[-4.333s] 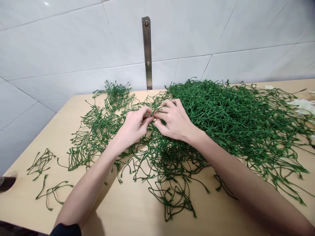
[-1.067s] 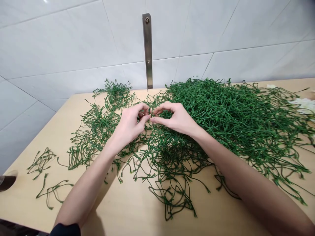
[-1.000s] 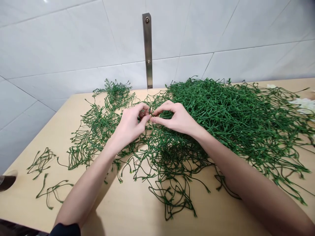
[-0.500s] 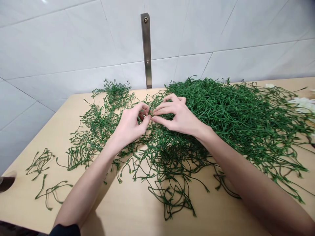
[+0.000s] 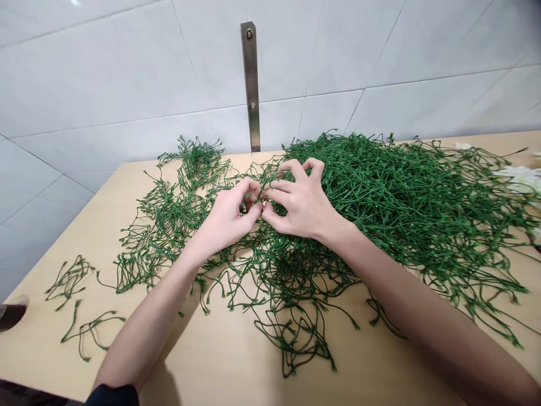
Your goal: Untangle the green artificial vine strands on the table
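Observation:
My left hand (image 5: 234, 208) and my right hand (image 5: 298, 200) meet fingertip to fingertip above the table's middle. Pinched between the left thumb and fingers is a thin green artificial stem (image 5: 261, 193). The right thumb and index finger close on the same stem, while the other right fingers are bent and raised. Exactly where the stem ends is hidden by the fingertips. Beneath and right of my hands spreads a large tangled heap of green stems (image 5: 380, 197). A looser cluster of stems (image 5: 164, 220) lies to the left.
The wooden table (image 5: 211, 361) backs onto a tiled wall (image 5: 127, 67) with a metal bracket (image 5: 251, 84). White artificial flowers (image 5: 522, 179) lie at the right edge. A dark object (image 5: 12, 316) shows at the far left. Some loose stems (image 5: 91, 330) lie nearby.
The right hand has turned and its fingers have curled more, with the thumb bent in. The left hand has shifted slightly right. More of the stem shows between them.

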`<act>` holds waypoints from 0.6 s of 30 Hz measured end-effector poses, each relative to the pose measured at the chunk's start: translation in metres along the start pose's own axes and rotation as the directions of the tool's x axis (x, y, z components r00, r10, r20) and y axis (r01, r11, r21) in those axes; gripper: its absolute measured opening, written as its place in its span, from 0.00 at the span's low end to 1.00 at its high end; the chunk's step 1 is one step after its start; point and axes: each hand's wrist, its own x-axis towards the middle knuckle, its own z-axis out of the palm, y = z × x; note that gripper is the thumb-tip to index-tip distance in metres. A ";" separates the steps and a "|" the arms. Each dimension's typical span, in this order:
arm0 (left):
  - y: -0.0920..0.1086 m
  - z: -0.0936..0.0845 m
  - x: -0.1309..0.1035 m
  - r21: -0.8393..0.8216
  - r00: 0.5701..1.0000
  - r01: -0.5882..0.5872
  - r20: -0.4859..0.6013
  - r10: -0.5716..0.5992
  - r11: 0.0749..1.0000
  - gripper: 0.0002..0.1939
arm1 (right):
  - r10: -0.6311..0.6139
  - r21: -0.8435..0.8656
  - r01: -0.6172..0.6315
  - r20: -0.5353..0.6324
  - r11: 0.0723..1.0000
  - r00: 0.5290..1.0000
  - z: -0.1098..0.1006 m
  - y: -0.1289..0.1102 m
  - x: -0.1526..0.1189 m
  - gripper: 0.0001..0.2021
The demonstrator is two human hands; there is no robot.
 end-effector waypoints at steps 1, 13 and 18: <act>0.001 0.000 0.000 -0.016 1.000 0.000 0.003 0.000 1.000 0.02 | -0.010 -0.018 0.010 -0.005 1.000 1.000 0.001 0.000 0.000 0.10; 0.001 -0.008 -0.001 -0.145 0.993 0.025 0.115 -0.009 0.989 0.04 | -0.132 0.004 0.132 -0.026 0.991 0.991 0.006 0.010 -0.004 0.13; -0.005 -0.009 0.002 -0.080 0.999 0.044 0.023 -0.042 0.996 0.05 | 0.006 0.124 0.000 -0.048 0.992 0.999 0.000 0.012 -0.001 0.12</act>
